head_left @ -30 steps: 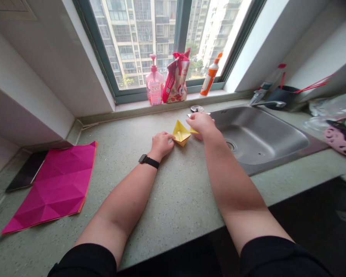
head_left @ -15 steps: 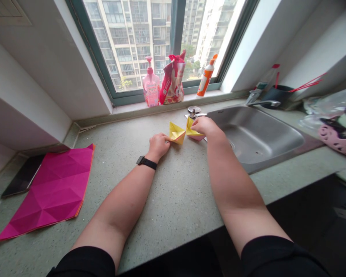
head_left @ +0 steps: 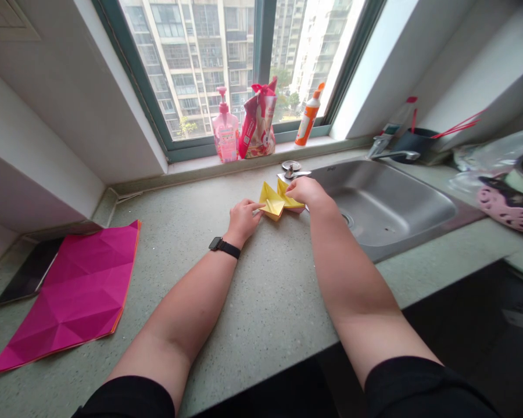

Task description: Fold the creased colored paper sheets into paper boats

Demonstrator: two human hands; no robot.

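Observation:
Two small folded yellow paper boats stand side by side on the counter [head_left: 261, 296], their near ends meeting or overlapping. My left hand [head_left: 243, 220], with a black watch on its wrist, pinches the left tip of the left paper boat [head_left: 272, 208]. At the right paper boat [head_left: 293, 204], my right hand [head_left: 307, 190] has its fingers closed on the upper edge. The right boat shows a pinkish underside. My right fingers cover part of it.
Creased magenta paper [head_left: 70, 290] lies at left over a dark flat device [head_left: 28, 276]. A steel sink [head_left: 401, 203] is at right. On the windowsill stand a pink pump bottle [head_left: 225, 133], a red bag [head_left: 259, 125] and an orange-white bottle [head_left: 307, 119].
My left hand has moved right, sliding the left paper boat up against the right one. The gap between them has closed. My right hand stays almost still. The view has shifted slightly.

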